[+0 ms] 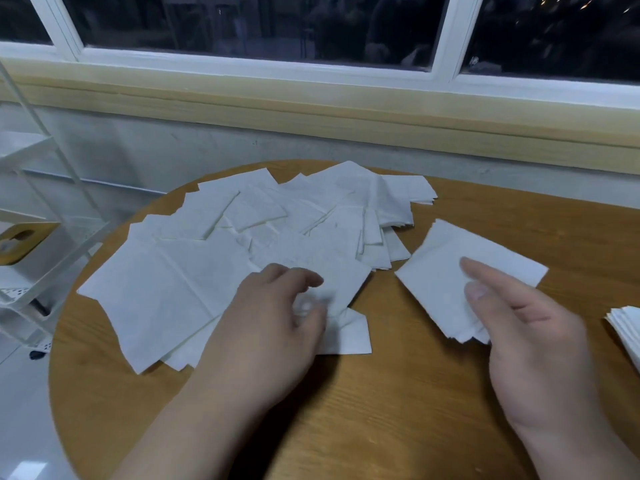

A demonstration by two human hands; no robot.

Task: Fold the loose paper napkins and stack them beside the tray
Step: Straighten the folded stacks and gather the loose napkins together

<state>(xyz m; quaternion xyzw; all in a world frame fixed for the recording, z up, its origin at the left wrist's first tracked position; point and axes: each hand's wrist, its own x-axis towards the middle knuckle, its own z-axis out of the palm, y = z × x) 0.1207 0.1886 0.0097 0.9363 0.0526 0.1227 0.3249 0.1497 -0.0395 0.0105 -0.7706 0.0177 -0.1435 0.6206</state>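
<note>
Several loose white paper napkins [263, 230] lie spread in an overlapping heap across the far and left part of the round wooden table [398, 393]. My left hand [273, 327] rests over the near edge of the heap, its curled fingers touching a napkin [156, 303]; its grip is blurred. My right hand [530, 337] pinches a folded napkin [450, 268] by its near corner between thumb and forefinger. A stack of folded napkins [627, 327] lies at the right edge of the view. No tray is visible.
A white wire shelf rack [38, 209] with a yellow object [20, 240] stands left of the table. A window sill and dark window run along the wall behind. Bare wood shows at the table's near side and far right.
</note>
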